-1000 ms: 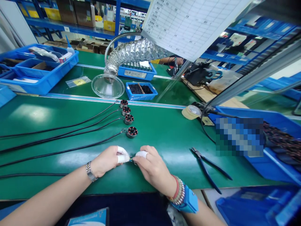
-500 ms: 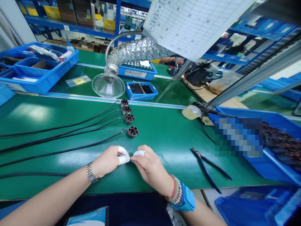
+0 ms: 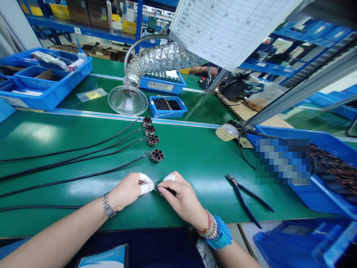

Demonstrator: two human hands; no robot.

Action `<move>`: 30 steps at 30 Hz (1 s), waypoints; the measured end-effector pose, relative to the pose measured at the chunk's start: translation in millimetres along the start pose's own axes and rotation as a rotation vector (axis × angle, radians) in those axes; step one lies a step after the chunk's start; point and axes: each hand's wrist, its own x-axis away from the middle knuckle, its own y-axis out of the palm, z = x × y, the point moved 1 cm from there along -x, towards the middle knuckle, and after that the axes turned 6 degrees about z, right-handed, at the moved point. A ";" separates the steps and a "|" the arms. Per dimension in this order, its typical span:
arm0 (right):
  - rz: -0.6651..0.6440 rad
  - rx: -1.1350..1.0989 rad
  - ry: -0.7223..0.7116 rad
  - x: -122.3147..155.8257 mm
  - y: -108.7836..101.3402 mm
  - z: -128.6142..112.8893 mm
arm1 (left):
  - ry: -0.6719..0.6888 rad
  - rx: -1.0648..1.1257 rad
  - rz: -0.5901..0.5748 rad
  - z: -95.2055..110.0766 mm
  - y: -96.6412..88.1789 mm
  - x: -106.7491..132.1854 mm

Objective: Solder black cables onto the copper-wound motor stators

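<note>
Over the front of the green bench, my left hand (image 3: pixel 131 190), with white covers on its fingertips, is closed in a pinch on thin wires (image 3: pixel 156 187). These cross the small gap to my right hand (image 3: pixel 180 197), whose thumb and forefinger are pinched at their other end. Beneath the right fingers a small dark part (image 3: pixel 172 191) shows; its kind is mostly hidden. A black cable (image 3: pixel 41 207) passes behind my left forearm. Beyond my hands stand several round motor stators with copper windings, the nearest stator (image 3: pixel 157 156) wired to a black cable (image 3: pixel 111 171) running left.
Cutting pliers (image 3: pixel 245 197) lie open at right, beside a blue bin (image 3: pixel 318 193) of parts. A tape roll (image 3: pixel 227 132) sits behind them. At the back are a fume hose hood (image 3: pixel 127 101), a small blue tray (image 3: pixel 169 113) of black pieces and a divided blue bin (image 3: pixel 61 89).
My right fingers have shifted slightly and turned, so the dark part beneath them and the wires between my hands show more. My left hand keeps its pinch in place.
</note>
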 end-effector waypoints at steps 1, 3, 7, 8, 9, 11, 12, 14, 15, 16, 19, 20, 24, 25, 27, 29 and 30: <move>0.008 0.006 0.005 -0.3 0.6 -0.5 | 0.007 0.008 0.008 0.1 0.1 0.1; 0.031 0.029 0.015 -0.5 3.9 -1.2 | 0.023 0.017 0.025 0.1 0.9 0.6; 0.122 0.158 0.034 0.8 20.8 -4.5 | 0.108 -0.085 0.061 0.2 4.3 3.2; 0.159 0.213 0.033 1.4 25.2 -6.0 | 0.136 -0.121 0.078 0.2 5.1 3.8; 0.199 0.268 0.027 1.9 28.6 -7.6 | 0.158 -0.152 0.094 0.2 5.8 4.2; 0.240 0.336 0.001 2.8 29.7 -9.8 | 0.169 -0.183 0.111 -0.1 6.4 4.3; 0.225 0.329 -0.011 3.0 26.9 -9.7 | 0.159 -0.184 0.107 -0.3 6.4 4.1; 0.154 0.235 -0.014 2.7 15.4 -5.9 | 0.132 -0.163 0.081 -0.8 6.1 3.2; 0.116 0.171 -0.002 2.0 8.0 -2.1 | 0.120 -0.151 0.068 -0.9 5.7 2.9; 0.080 0.109 0.019 1.0 0.6 2.7 | 0.109 -0.140 0.059 -0.9 5.3 2.6; -0.053 -0.045 0.102 -4.0 -12.9 18.3 | 0.062 -0.119 0.059 -0.4 4.2 2.4; -0.106 -0.097 0.124 -6.1 -13.6 22.5 | 0.045 -0.114 0.062 -0.1 4.0 2.4; -0.200 -0.244 0.135 -14.2 -6.2 28.7 | 0.023 -0.091 0.055 1.8 4.1 2.2; -0.201 -0.258 0.117 -15.7 -3.9 28.3 | 0.023 -0.087 0.052 2.1 4.2 2.1; -0.200 -0.270 0.065 -17.6 -0.6 26.5 | 0.021 -0.080 0.049 2.4 4.3 1.7; -0.194 -0.249 0.003 -18.1 0.7 24.6 | 0.019 -0.082 0.048 2.1 4.2 1.2; -0.191 -0.222 -0.032 -18.1 0.8 23.7 | 0.019 -0.085 0.048 1.9 4.1 0.9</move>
